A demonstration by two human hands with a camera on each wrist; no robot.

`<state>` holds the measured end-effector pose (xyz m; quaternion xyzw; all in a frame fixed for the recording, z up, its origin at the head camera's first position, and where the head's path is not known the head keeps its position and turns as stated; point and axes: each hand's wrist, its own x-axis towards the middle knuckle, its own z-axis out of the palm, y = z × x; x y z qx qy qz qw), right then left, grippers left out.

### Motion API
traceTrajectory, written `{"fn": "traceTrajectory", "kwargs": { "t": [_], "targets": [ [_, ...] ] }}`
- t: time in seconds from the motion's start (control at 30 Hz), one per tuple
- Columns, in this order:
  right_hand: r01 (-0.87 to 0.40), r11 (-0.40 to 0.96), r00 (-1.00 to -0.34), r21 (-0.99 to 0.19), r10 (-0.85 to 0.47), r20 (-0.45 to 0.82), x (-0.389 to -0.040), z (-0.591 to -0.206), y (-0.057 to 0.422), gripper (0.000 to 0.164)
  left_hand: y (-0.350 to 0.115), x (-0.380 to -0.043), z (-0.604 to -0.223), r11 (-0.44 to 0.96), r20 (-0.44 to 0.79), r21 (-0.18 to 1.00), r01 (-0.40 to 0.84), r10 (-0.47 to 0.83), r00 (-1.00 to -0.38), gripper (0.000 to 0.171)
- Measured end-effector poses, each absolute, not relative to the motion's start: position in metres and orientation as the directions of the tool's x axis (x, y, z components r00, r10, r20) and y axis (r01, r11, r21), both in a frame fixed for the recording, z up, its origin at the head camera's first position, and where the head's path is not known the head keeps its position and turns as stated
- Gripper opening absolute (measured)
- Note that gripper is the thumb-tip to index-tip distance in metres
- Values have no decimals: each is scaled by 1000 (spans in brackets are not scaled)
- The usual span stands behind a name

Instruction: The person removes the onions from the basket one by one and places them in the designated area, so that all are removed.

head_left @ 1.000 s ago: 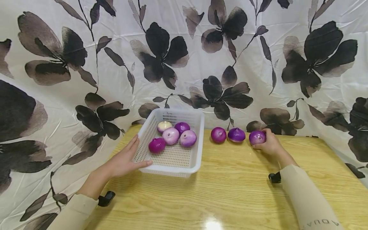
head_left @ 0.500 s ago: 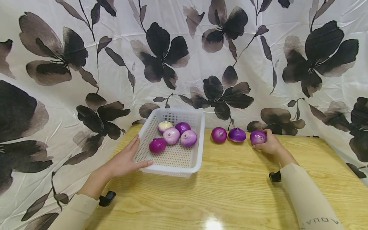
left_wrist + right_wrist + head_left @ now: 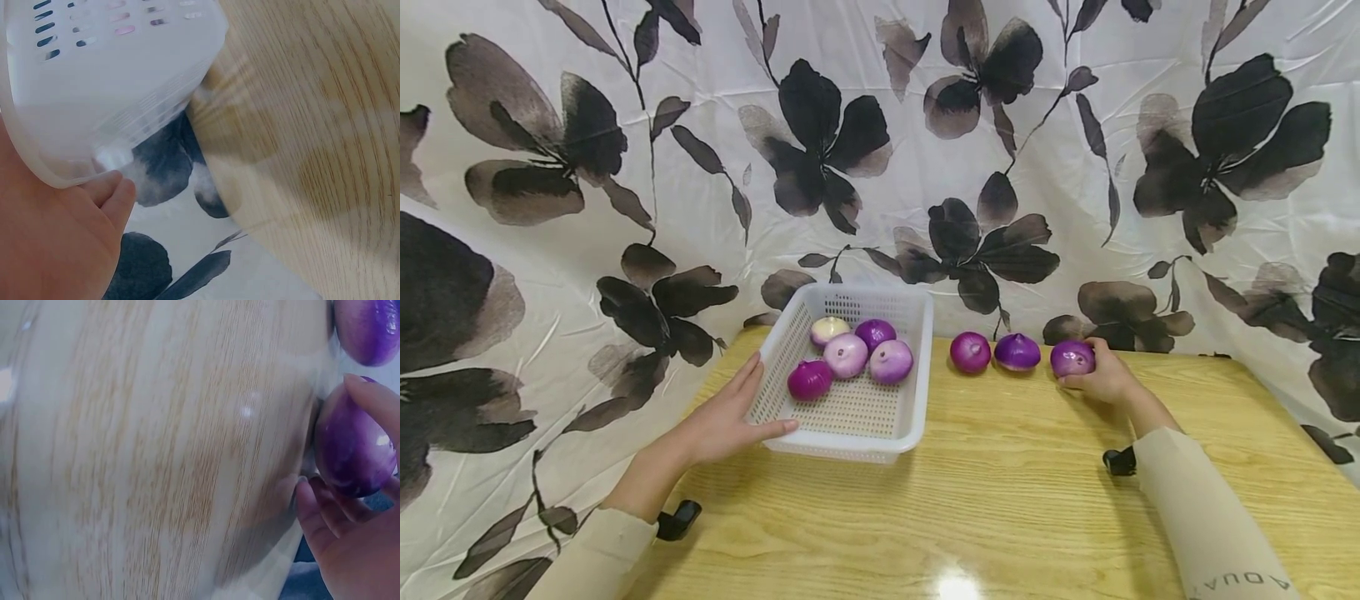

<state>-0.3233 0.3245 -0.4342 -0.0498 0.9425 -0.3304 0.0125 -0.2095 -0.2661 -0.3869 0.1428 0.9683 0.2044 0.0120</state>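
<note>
- Right hand [image 3: 1108,375] curls thumb and fingers round the end onion [image 3: 1070,359] on the tabletop [image 3: 1015,500], probably because its smooth curve needs gripping from opposite sides.
- Toward 9 o'clock lie a dark onion [image 3: 1017,352] and a magenta onion [image 3: 970,352], then the basket [image 3: 857,441] penning five onions [image 3: 846,356].
- Left hand [image 3: 718,425], fingers straight, thumb on the rim, likely steadies the basket between 8 and 9 o'clock.
- Right wrist view reveals fingers the head view hides; only the head view shows the basket's contents clearly.
</note>
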Motion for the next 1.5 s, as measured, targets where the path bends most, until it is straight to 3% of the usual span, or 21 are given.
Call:
{"fn": "traceTrajectory", "kwargs": {
  "t": [0.53,0.9,1.5],
  "targets": [
    [-127,718,-990,-685,-133,44,-311,-434,330,99,-268,-207,-389,878,39,398,266,273,-961,122],
    [-120,750,-988,-651,-152,8,-297,-421,338,98,-271,-208,-391,878,34,402,259,268,-963,122],
    [-311,769,-950,-559,-262,168,-270,-400,341,52,-268,-211,-391,878,33,398,266,276,-961,125]
  ]
}}
